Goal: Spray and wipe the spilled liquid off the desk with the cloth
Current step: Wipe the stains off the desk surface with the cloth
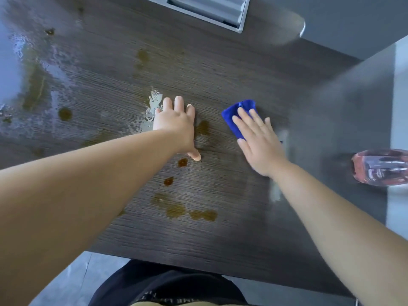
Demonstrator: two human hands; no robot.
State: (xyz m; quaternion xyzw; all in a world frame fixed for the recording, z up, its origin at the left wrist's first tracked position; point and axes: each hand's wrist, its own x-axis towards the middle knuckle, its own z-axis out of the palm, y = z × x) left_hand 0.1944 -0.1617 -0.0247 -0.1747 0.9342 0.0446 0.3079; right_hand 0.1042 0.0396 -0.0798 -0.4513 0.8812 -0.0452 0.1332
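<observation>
**Head-worn wide-angle view.** The camera sits above the near edge of the desk [220,239] and faces forward and steeply down across its top. The desk's near edge runs slantwise through the lower frame, with the person's dark clothing [167,286] and the floor [66,283] beneath it. The desk's far part reaches the upper border, where a grey tray [209,9] is cropped. The desk's right edge falls inside the frame, and a spray bottle [379,167] there is cut by the right border. Range is close: the desktop fills most of the field, its wood grain legible at the desk's middle and blurred toward its margins.
</observation>
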